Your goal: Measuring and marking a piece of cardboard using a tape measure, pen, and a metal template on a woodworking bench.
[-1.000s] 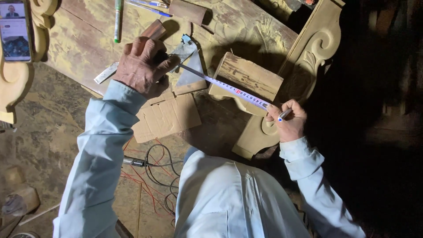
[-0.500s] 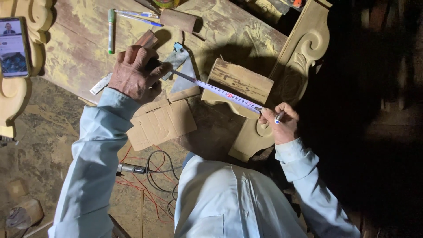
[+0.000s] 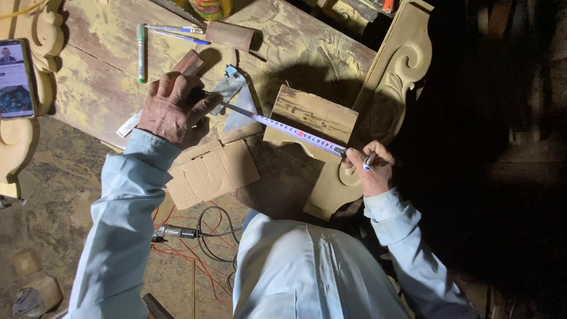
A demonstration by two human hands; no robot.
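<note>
Our left hand point(image 3: 171, 109) closes on the tape's case, our right hand point(image 3: 369, 168) pinches its tip and, seemingly, a pen. The tape measure point(image 3: 280, 126) still spans the wooden block point(image 3: 316, 115), only shifted slightly across the bench point(image 3: 94, 53).

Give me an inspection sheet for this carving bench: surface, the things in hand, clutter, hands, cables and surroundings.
Surface: worn wooden bench top, dusty and scuffed.
Job's things: tape measure pulled out across a wooden block; carved scroll panel beside it.
Clutter: green marker, pens, wooden cylinder, cardboard piece, phone with lit screen.
Grippers: left hand holds the tape's case end on the bench; right hand pinches the tape's free end and a pen.
Cables: black and red wires looped on the floor, with a small metal tool.
Surroundings: dark at right; stone floor at left.
</note>
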